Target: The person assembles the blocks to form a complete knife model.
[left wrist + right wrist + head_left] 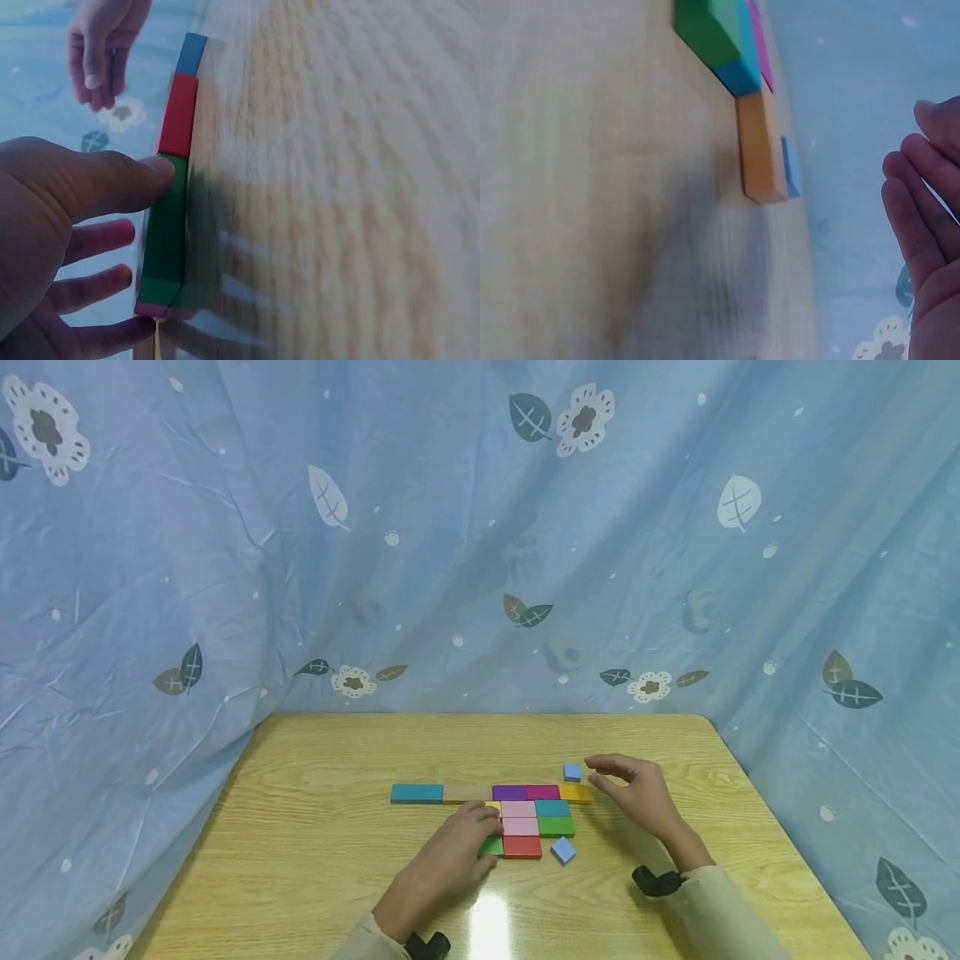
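My left hand lies over the left end of a group of flat coloured blocks. Its thumb touches the long side of a green block, and the other fingers spread across the top. Beside that block is a red block. My right hand hovers at the right end of the back row, thumb and fingers apart with nothing between them. Nearest to it are a small light blue block and an orange block. Part of the group is hidden under the left hand.
The back row also has a teal block, a tan block, a purple block and a magenta block. Pink blocks sit mid-group. Another light blue block lies turned at the front. A patterned curtain surrounds the wooden table.
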Available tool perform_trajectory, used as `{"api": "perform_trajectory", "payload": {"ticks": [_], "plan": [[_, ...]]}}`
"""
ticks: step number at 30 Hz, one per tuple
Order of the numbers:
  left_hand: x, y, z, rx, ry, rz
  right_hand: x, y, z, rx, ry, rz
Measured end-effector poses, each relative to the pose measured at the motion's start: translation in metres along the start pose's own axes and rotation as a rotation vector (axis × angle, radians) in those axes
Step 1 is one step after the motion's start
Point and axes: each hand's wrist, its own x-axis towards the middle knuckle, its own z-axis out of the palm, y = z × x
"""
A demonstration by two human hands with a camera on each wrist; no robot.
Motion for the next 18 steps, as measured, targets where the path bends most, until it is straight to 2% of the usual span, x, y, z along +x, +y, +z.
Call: {"api": "perform_trajectory", "payload": {"ticks": [5,12,18], "plan": [[-0.001,-0.004,-0.001,-0.018,0.021,0.017,0.012,0.011,-0.001,0.089,0.003,0.063],[-0.002,-0.004,-0.002,0.001,0.019,0.031,0.023,0.026,0.006,0.098,-0.012,0.105],[-0.003,-0.004,-0.002,0.022,0.021,0.032,0.026,0.036,0.013,0.184,-0.059,0.170]]}}
